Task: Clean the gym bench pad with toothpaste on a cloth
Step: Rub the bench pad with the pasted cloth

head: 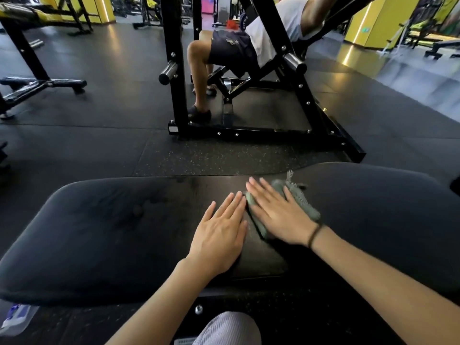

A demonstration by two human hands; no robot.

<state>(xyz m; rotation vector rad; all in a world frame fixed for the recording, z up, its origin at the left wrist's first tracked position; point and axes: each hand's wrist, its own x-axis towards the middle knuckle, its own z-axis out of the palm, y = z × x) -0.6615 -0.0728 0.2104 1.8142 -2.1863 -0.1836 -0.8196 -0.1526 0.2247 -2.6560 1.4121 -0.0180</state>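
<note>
A black padded gym bench (99, 232) spans the lower part of the head view. Near its middle lies a grey-green cloth (300, 197), crumpled. My right hand (278, 212) lies flat on the cloth with straight fingers, pressing it onto the pad. Just to its left, my left hand (221, 232) rests flat on the bare pad, fingers straight and together. A dark band circles my right wrist. No toothpaste tube shows on the pad.
A black steel exercise machine (179, 70) stands just beyond the bench, with a person (234, 48) seated in it. Dark rubber floor (112, 145) lies between. Another bench frame (37, 83) stands at far left. A blue-and-white package (17, 317) lies under the pad's left end.
</note>
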